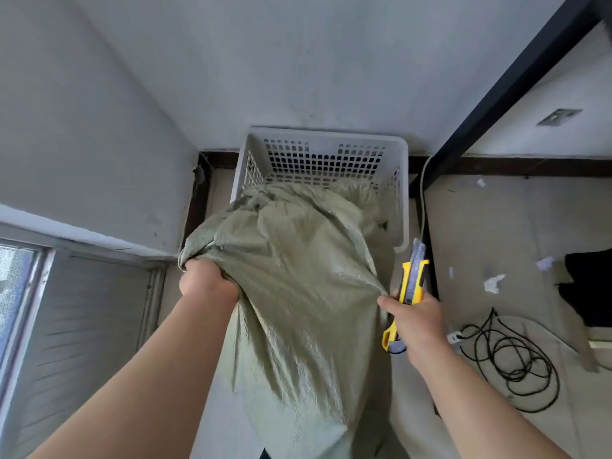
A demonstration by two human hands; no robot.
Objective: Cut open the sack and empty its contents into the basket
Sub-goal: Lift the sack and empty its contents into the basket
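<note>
Sack point(298, 293) is green and shiny, and it is held up over the floor point(496, 226). Its far end hangs over the near edge of the white basket point(402, 193) and lies inside it. The sack's near end hangs down between the two arms.

The basket has lots of little holes. It stands on the floor, right up against the wall.

The left hand point(207, 283) grips a bunch of the sack on the left side, with its fingers curled tight into the cloth. The right hand point(417, 323) holds a yellow knife point(412, 279), with its fingers wrapped round the handle. The knife's tip points up toward the basket. The sack's right edge is pulled tight to this hand's thumb.

On the floor to the right lies a loose black cable point(510, 359). Some bits of paper point(493, 283) lie near it, next to a black cloth point(592, 286). A window point(16, 293) is low on the left.
</note>
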